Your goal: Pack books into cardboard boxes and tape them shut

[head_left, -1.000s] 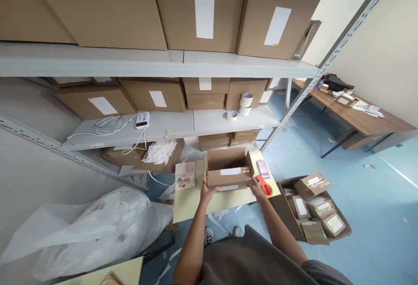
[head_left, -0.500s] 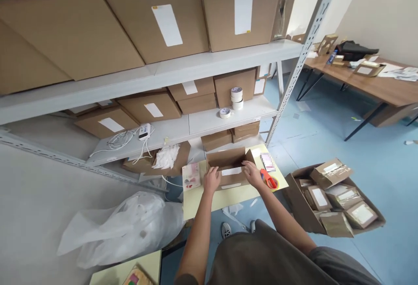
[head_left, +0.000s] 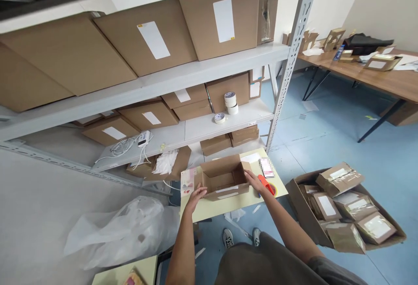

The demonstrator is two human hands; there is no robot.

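Note:
An open cardboard box with white labels on its front stands on a small pale yellow table, its inside visible from above. My left hand holds the box at its front left corner, fingers on the rim. On the opposite side, my right hand grips the right wall near the top edge. Right beside that hand lies a red tape dispenser with a roll of tape. A pinkish printed sheet is left of the box, and another printed item lies at the table's right.
Metal shelving with large cartons rises in front. White tape rolls and a power strip sit on its middle shelf. A large carton of packed boxes stands on the floor at right, a white plastic bag at left.
Both hands have shifted from the box's front edge to its two sides, farther apart. The box now shows more of its inside, and the camera view has moved.

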